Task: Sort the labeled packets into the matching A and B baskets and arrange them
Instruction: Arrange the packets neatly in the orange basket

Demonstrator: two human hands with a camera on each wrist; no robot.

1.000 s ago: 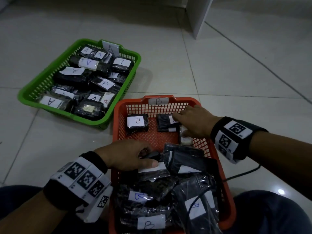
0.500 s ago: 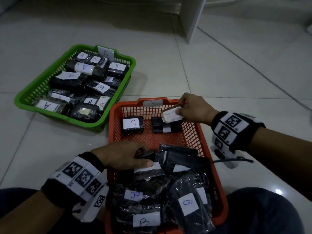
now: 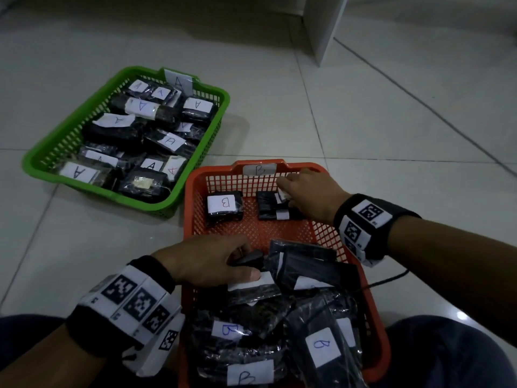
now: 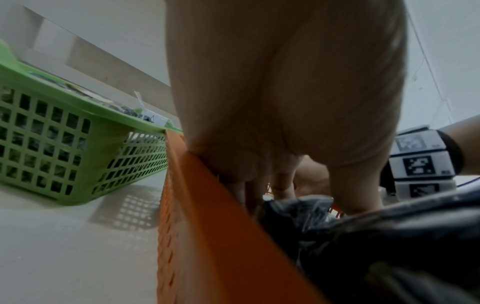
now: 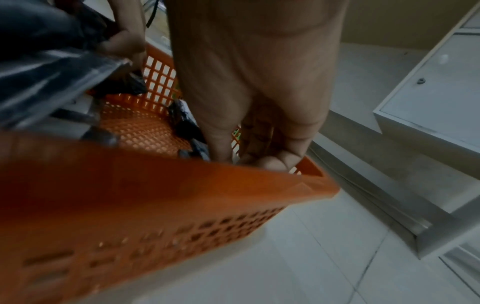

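Observation:
The orange B basket (image 3: 189,197) sits in front of me, with the green A basket (image 3: 98,190) to its far left full of A-labelled black packets. My right hand (image 3: 291,191) pinches a small white-labelled packet (image 3: 282,196) at the far wall, on top of another black packet (image 3: 268,209). A B-labelled packet (image 3: 224,205) lies beside them. My left hand (image 3: 240,264) grips a small black packet (image 3: 249,259) at the edge of the loose pile of B packets (image 3: 279,331), thumb on a white label. The left wrist view shows the orange wall (image 4: 221,236) and the pile of B packets (image 4: 363,236).
A white cabinet panel (image 3: 324,26) stands on the tiled floor at the back right. A dark cable (image 3: 389,278) runs beside the orange basket's right wall. My knees (image 3: 447,351) flank the basket's near end. In the right wrist view a cabinet (image 5: 428,107) stands close by.
My right hand lifted a small labelled packet from the basket's back, then set it lower against the far wall on another packet. My left hand stayed on its packet.

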